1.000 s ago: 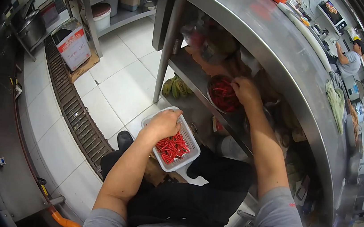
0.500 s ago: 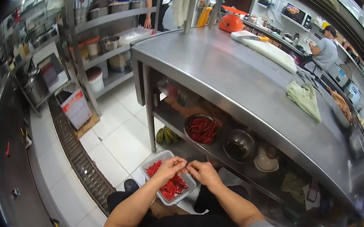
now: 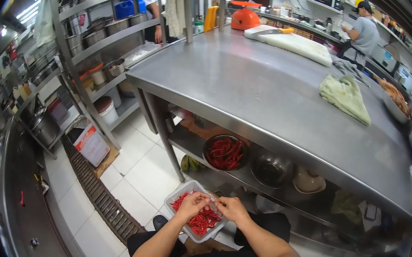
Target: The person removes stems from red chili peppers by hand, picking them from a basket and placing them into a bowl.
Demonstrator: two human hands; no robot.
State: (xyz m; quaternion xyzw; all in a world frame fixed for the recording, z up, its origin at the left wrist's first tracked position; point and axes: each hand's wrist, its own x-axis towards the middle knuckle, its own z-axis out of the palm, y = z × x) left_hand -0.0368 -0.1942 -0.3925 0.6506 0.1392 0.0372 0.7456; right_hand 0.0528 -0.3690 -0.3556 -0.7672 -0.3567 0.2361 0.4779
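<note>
A white plastic basket [image 3: 176, 194] of small red chili peppers [image 3: 201, 223] stands low between my knees. Above it, my left hand [image 3: 193, 207] is closed in a pinch, with a bit of a red chili pepper [image 3: 212, 202] showing at the fingertips. My right hand [image 3: 232, 209] pinches at the other end of this pepper, its fingertips close to those of the left. Which part of the pepper each hand grips is too small to make out.
A steel table [image 3: 207, 73] stands ahead, with a knife [image 3: 273, 31] on a white cutting board [image 3: 296, 46]. On its lower shelf is a metal bowl of larger red chili peppers [image 3: 225, 153]. A floor drain grate [image 3: 101, 198] runs left. Two people work farther off.
The view has shifted, so the table and shelf sit differently in frame. My hands stay together over the basket, fingertips slightly further apart, with red now showing between them.
</note>
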